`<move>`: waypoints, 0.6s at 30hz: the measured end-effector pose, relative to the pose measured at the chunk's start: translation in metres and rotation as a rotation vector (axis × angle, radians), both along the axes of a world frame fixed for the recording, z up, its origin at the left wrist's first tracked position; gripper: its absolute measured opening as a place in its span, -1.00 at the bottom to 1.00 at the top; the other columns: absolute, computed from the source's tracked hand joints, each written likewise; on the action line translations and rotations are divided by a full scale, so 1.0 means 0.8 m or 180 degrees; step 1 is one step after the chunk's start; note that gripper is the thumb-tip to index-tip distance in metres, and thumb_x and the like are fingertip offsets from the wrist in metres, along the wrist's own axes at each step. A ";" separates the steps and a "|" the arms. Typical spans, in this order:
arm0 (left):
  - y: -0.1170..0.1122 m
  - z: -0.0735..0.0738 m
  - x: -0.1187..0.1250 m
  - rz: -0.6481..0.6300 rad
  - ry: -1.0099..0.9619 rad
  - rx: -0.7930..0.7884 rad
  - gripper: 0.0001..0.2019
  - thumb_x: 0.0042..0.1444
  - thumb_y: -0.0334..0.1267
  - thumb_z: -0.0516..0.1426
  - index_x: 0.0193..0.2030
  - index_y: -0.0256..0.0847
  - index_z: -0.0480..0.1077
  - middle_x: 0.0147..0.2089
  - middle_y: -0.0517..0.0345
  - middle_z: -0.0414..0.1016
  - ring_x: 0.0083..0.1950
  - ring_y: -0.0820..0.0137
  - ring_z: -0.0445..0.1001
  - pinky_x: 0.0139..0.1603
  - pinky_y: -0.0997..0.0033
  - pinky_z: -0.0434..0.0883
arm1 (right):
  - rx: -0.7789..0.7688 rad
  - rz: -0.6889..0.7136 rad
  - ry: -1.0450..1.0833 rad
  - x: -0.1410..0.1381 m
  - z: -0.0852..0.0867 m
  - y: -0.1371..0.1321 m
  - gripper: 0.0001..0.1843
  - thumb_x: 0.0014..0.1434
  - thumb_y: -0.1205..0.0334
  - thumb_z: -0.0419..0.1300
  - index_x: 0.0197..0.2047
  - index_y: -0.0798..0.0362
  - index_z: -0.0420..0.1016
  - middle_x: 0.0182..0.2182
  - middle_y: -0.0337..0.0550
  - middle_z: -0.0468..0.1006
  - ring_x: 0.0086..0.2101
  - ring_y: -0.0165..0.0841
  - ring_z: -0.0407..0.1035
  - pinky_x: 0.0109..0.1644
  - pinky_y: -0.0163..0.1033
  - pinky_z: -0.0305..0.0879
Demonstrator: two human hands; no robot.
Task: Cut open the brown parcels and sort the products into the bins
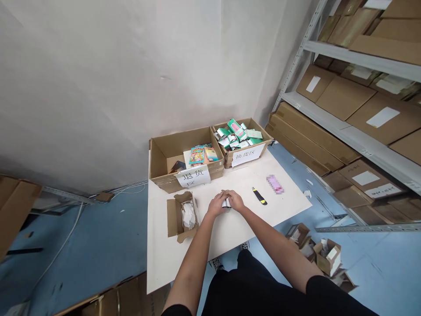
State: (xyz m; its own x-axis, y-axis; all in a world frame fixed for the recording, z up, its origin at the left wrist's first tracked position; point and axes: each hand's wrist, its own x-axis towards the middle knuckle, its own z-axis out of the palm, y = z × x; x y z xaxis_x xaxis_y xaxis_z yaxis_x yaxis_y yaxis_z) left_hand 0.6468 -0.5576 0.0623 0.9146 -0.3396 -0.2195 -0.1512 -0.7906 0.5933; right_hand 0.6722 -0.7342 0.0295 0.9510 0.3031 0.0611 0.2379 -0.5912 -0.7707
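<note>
The fingers of the left hand [216, 205] and right hand [236, 201] are bent around a small white thing [226, 203], holding it from both sides, with the fingertips close together on top. It is over the middle of the table [283, 208]; I can't tell if it touches. To the right lie a yellow and black knife [259, 196] and a blurry pink thing [275, 184]. To the left is a little open box [173, 218] with white paper [188, 215] inside. Behind stand two big boxes [164, 182], one with green packs [237, 128].

Both hands [216, 205] [236, 201] cupped close together, forearms [196, 250] [268, 233] converging, extended forward
</note>
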 end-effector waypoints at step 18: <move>0.022 -0.063 -0.012 0.0843 0.0017 -0.1404 -0.42 0.10 -0.30 0.14 0.32 -0.12 0.36 0.44 -0.06 0.37 0.50 0.17 0.28 0.50 0.04 0.24 | -0.0441 0.0134 0.0523 -0.017 0.002 -0.017 -0.70 0.24 0.35 0.18 0.00 -0.03 0.61 0.24 -0.02 0.49 0.22 -0.16 0.41 0.25 -0.11 0.35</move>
